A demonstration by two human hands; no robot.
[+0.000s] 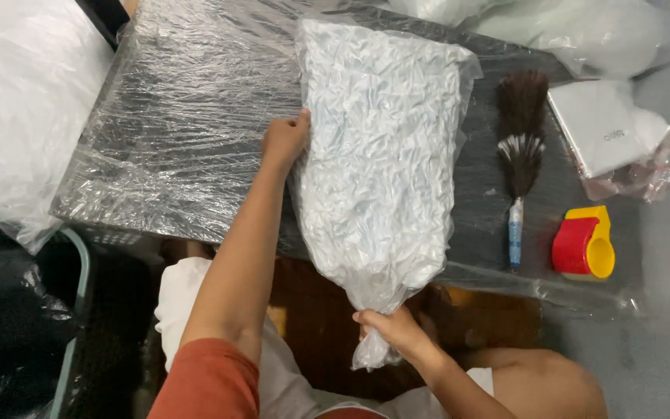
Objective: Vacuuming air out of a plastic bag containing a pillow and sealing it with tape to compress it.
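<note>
The right hand [393,330] is closed tight around the gathered neck of a clear bag [381,155], just off the near edge of the table [188,116]. The bag is stuffed with crumpled white material and lies lengthwise on the table, its neck overhanging the near edge and its far end reaching toward the far edge. The left hand [284,140] presses flat against the bag's left side, fingers curled onto the plastic, steadying more than gripping.

To do this well, the neck probably wants to stay bunched in the right fist so no air slips back, while the left hand keeps the bulk from rolling on the slick, plastic-wrapped tabletop.

To the right of the bag lies a feather duster [519,155], handle toward the near edge, close enough to be brushed if the bag shifts that way. Near the right near corner sits a red and yellow tape dispenser [583,244]. Beyond it, at the right edge, rests a wrapped white packet [602,128]. A large bag of white stuffing [9,109] bulges beside the left edge, apart from the hands.
</note>
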